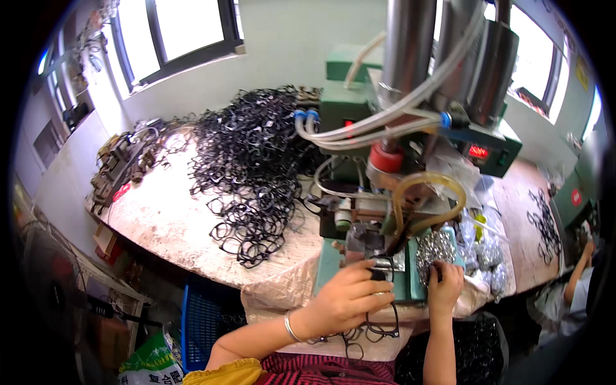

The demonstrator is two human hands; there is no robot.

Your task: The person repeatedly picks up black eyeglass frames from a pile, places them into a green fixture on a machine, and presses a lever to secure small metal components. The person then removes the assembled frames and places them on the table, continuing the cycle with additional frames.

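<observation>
My left hand, with a bracelet on its wrist, is closed around a black eyeglass frame at the front of the green machine. One rim of the frame hangs below my fingers, and its upper part reaches toward the machine's metal fixture. My right hand is at the near edge of a green tray heaped with small shiny metal parts. Its fingertips are pinched together among the parts; whatever is between them is too small to name. More black frames lie by my lap below my left hand.
A large heap of black eyeglass frames covers the table to the left. Bags of metal parts stand right of the tray. A blue basket is at lower left. Another person's arm shows at far right.
</observation>
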